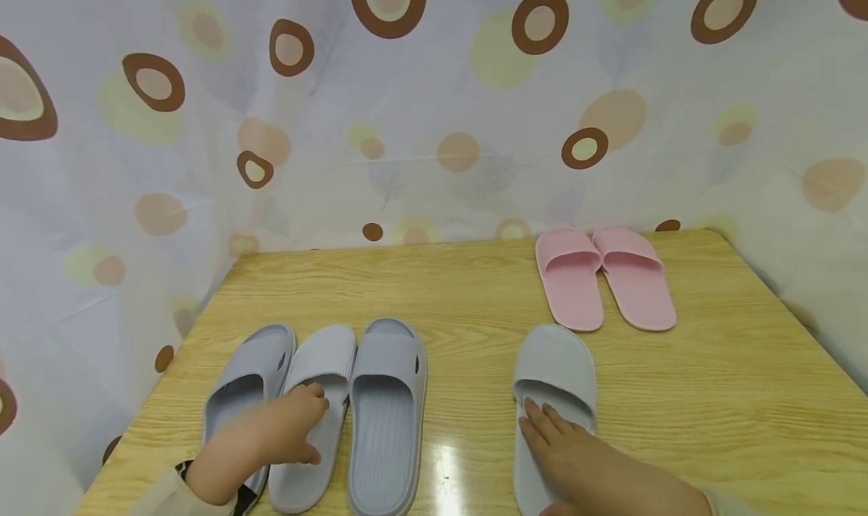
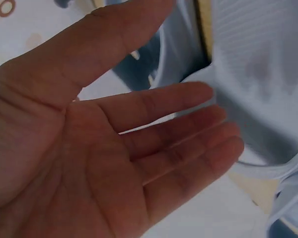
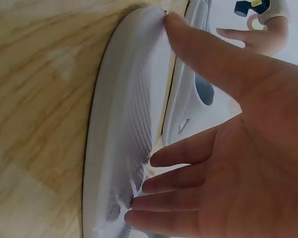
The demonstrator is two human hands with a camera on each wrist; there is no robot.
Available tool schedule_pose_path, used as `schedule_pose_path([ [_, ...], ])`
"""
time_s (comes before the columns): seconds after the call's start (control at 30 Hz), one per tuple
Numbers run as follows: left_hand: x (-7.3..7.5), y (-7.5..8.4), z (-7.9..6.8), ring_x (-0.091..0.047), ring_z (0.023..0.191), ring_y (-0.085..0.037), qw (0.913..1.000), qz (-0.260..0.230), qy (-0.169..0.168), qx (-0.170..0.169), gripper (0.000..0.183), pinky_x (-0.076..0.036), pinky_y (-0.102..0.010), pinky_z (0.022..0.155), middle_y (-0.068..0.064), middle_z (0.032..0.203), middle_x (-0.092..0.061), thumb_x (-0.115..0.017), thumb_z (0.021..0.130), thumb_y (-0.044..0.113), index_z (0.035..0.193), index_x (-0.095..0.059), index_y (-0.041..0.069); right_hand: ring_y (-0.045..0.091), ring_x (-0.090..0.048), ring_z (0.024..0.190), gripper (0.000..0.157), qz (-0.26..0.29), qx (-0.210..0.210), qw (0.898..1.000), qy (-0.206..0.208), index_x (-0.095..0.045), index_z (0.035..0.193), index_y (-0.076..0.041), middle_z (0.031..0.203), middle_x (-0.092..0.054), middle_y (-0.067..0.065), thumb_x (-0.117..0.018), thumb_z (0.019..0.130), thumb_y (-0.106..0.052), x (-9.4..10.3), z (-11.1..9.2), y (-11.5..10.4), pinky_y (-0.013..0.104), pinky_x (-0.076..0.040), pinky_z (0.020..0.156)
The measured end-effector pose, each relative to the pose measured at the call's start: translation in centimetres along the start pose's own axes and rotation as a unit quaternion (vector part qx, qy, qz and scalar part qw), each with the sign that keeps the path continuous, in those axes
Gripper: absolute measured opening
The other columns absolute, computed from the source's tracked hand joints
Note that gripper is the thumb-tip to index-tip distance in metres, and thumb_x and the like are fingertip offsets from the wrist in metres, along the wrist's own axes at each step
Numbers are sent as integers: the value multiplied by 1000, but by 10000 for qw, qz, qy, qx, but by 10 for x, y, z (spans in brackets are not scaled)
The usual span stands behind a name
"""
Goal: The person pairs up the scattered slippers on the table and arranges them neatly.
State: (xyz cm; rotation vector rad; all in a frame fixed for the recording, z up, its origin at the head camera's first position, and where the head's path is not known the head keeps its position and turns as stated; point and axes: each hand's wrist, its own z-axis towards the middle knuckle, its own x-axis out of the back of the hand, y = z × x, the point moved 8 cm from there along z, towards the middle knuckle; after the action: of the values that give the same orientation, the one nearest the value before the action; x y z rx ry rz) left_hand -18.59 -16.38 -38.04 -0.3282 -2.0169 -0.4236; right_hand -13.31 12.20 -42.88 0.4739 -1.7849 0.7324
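My left hand (image 1: 288, 425) is over a white slipper (image 1: 327, 349), its fingers near the strap opening. In the left wrist view that palm faces the camera with the fingers extended and nothing in them. One grey slipper (image 1: 254, 354) lies left of this white one, partly hidden by my forearm; another grey slipper (image 1: 384, 441) lies against its right side. Farther right, my right hand (image 1: 573, 452) is over a second white slipper (image 1: 556, 356), fingertips at the strap opening. The right wrist view shows its fingers straight beside the ribbed insole (image 3: 139, 109).
Two pink slippers (image 1: 573, 294) lie side by side at the back right of the wooden table (image 1: 407, 279). A patterned cloth (image 1: 434, 109) hangs behind the table and along both sides. A wood strip separates the right grey slipper from the second white one.
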Motion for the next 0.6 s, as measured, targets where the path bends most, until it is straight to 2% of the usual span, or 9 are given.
schedule_pose_path([
  [0.13, -12, -4, 1, -42, 123, -48, 9997, -165, -91, 141, 84, -39, -54, 100, -31, 134, -43, -91, 62, 16, 127, -50, -15, 51, -34, 131, 107, 12, -88, 9999, -77, -38, 138, 14, 145, -32, 35, -83, 64, -49, -5, 1, 1, 58, -38, 99],
  [0.23, -18, -6, 1, -34, 128, -53, 9994, -290, -55, 159, 95, -34, -58, 103, -34, 139, -36, -93, 57, 14, 133, -44, -14, 51, -32, 132, 110, 14, -77, 9999, -75, -37, 138, 15, 146, -30, 35, -83, 63, -51, -7, 1, 0, 59, -37, 99],
  [0.43, -29, -10, 1, -24, 132, -59, 9981, -516, -158, 311, 106, -31, -65, 101, -38, 147, -23, -93, 55, 13, 140, -35, -11, 52, -31, 132, 115, -97, 46, 9999, 32, -36, 139, 15, 146, -28, 37, -77, 64, -62, -7, 0, -2, 61, -37, 98],
  [0.6, -34, -9, 0, -25, 130, -60, 9975, -596, -178, 320, 109, -33, -66, 99, -39, 147, -20, -93, 54, 13, 141, -32, -10, 51, -32, 132, 116, -181, 121, 9998, 26, -35, 139, 15, 146, -28, 36, -75, 64, -65, -7, 1, -3, 60, -37, 98],
])
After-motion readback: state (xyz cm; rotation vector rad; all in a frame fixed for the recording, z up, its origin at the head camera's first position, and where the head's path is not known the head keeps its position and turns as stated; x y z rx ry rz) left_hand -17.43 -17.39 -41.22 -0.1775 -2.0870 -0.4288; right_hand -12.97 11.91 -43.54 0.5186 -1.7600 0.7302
